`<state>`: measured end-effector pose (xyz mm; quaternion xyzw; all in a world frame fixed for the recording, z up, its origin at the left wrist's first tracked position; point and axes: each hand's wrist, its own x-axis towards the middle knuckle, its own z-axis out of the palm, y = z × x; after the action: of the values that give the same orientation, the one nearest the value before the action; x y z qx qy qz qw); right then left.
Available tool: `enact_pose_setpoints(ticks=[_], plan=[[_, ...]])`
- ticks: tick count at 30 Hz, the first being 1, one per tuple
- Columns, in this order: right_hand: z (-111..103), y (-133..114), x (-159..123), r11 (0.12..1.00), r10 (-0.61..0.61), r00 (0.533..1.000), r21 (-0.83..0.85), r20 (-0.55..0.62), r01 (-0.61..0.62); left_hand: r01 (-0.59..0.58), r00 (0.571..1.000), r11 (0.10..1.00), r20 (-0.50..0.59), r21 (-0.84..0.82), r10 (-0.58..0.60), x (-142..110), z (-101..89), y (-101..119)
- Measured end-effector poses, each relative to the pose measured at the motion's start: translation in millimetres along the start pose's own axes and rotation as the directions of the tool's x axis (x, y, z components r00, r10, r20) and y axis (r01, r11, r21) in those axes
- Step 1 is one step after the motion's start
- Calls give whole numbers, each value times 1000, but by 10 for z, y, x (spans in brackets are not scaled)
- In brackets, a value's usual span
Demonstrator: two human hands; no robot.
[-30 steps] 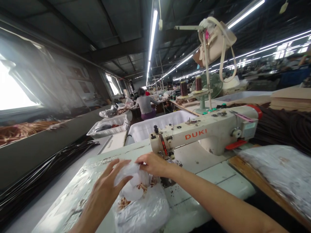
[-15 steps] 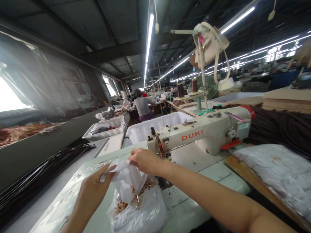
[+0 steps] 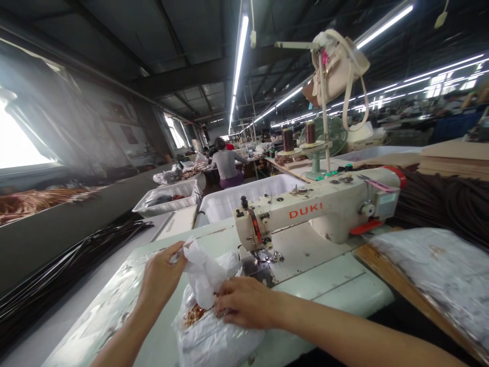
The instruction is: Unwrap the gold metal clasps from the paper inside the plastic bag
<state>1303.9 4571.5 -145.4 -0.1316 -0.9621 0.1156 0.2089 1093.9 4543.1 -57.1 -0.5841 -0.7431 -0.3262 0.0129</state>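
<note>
A white plastic bag (image 3: 214, 326) lies crumpled on the pale green sewing table (image 3: 324, 290), with small copper-coloured metal pieces (image 3: 194, 315) showing through its mouth. My left hand (image 3: 162, 272) pinches the bag's raised upper edge. My right hand (image 3: 246, 303) lies on the bag's right side with its fingers curled, next to the metal pieces; I cannot tell whether it grips the plastic. Just behind that hand stands the white DUKI sewing machine (image 3: 305, 214), its needle area (image 3: 260, 260) beyond the bag and not touched.
White bins (image 3: 244, 196) stand behind the table, with a loaded tray (image 3: 168, 200) to their left. Black straps (image 3: 57, 275) lie along the left. Dark cords (image 3: 446, 204) and a plastic-covered stack (image 3: 431, 275) sit right. A co-worker (image 3: 226, 165) sits farther off.
My right hand has moved from the top of the bag down and toward me onto its side. My left hand has moved up and right, lifting the bag's edge.
</note>
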Motion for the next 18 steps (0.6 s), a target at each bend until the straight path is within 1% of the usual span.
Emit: enact_pose_setpoints(ticks=[2, 4, 7, 9, 12, 16, 17, 18], plan=[[113, 30, -21, 997, 33, 999, -66, -29, -35, -1, 1000, 1000, -28, 5, 1, 20, -15, 103], [158, 95, 12, 989, 105, 994, -104, -27, -107, 8, 997, 1000, -83, 9, -7, 49, -50, 184], [150, 226, 72, 978, 204, 979, -47, -3, -204, 35, 983, 999, -179, -3, -36, 105, -129, 245], [119, 297, 89, 974, 225, 974, 24, -11, -225, 53, 974, 998, -219, -15, -55, 138, -179, 245], [31, 311, 105, 961, 269, 958, 90, -104, -260, 55, 975, 998, -217, -19, -58, 160, -221, 224], [-144, 180, 226, 924, 377, 888, 177, -264, -340, 18, 977, 1000, -211, -20, -22, 149, -234, 264], [-187, 150, 276, 919, 387, 878, 191, -281, -344, 2, 977, 1000, -213, -18, -6, 148, -236, 281], [-228, 131, 328, 920, 385, 878, 191, -285, -342, -16, 978, 1000, -209, -12, 13, 149, -239, 291]])
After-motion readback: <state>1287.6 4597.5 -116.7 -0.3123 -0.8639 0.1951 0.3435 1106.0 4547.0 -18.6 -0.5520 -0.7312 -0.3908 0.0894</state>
